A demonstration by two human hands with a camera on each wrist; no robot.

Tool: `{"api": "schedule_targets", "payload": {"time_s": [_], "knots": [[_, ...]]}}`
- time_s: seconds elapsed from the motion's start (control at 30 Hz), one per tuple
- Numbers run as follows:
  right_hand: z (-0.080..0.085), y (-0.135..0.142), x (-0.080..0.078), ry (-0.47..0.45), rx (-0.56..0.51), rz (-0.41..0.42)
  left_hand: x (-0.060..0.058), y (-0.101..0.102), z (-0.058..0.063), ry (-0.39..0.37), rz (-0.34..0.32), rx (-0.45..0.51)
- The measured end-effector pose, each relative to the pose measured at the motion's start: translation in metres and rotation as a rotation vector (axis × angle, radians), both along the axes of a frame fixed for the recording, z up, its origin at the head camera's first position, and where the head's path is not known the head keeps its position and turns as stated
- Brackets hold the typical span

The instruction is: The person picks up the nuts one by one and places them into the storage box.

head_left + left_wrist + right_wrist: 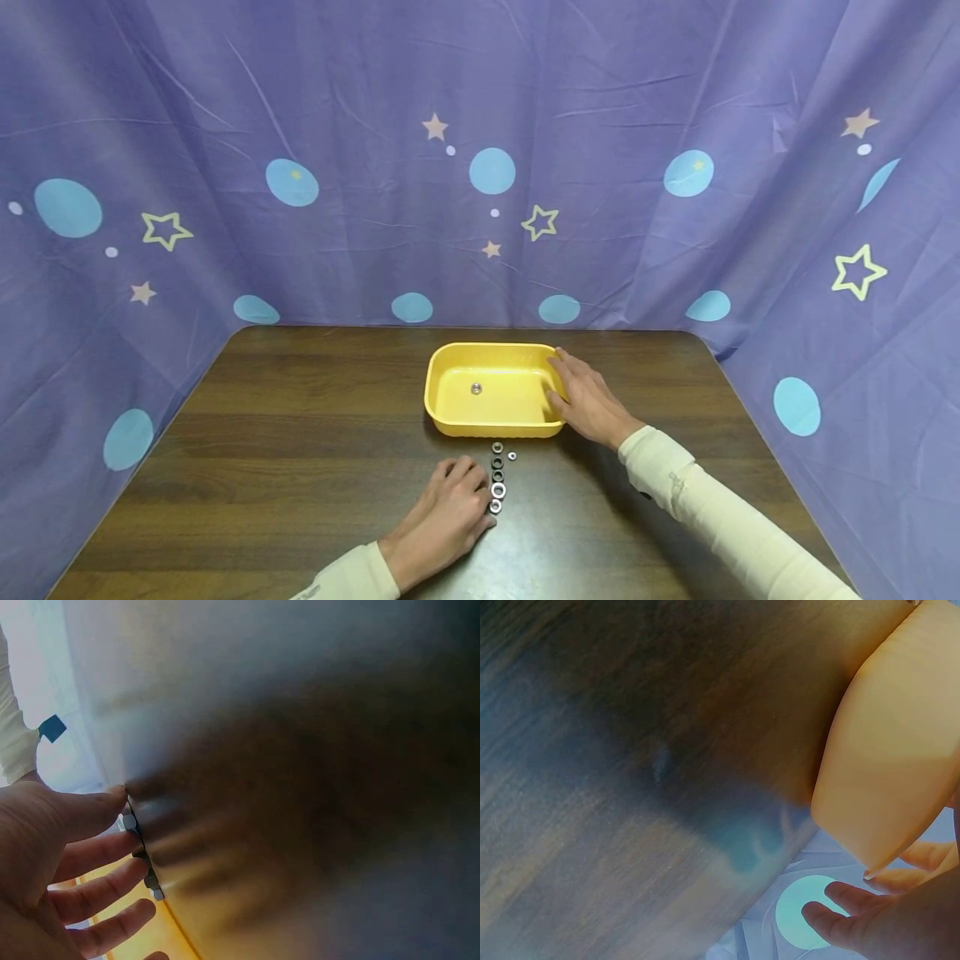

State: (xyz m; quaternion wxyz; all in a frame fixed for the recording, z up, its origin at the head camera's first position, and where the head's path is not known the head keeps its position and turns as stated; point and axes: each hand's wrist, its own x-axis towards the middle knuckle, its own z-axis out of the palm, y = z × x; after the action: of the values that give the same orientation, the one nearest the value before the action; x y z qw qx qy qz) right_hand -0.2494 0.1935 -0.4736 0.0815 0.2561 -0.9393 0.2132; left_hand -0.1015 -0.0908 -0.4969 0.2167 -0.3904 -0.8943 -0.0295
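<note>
Currently, the left hand [446, 517], loosely bent, flanks the nut row [498, 476] in front of the yellow tray [495, 430]; the right hand [596, 406] spreads over the tray's rim; light fingertip contact should preserve alignment.

In the head view the left hand [444, 518] lies near six o'clock, its fingers gently bent toward two, and the left forearm [351, 577] enters from seven. The right hand [592, 404] sits at about four o'clock, fingers spread and loosely extended toward ten, its right forearm [723, 517] stretched out behind it.
</note>
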Motion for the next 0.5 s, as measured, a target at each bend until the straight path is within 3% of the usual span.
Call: {"api": "schedule_targets", "payload": {"time_s": [0.5], "knots": [[-0.0002, 0.0003, -0.0001, 0.005, 0.001, 0.003, -0.0033, 0.0049, -0.0024, 0.023, 0.012, 0.024]]}}
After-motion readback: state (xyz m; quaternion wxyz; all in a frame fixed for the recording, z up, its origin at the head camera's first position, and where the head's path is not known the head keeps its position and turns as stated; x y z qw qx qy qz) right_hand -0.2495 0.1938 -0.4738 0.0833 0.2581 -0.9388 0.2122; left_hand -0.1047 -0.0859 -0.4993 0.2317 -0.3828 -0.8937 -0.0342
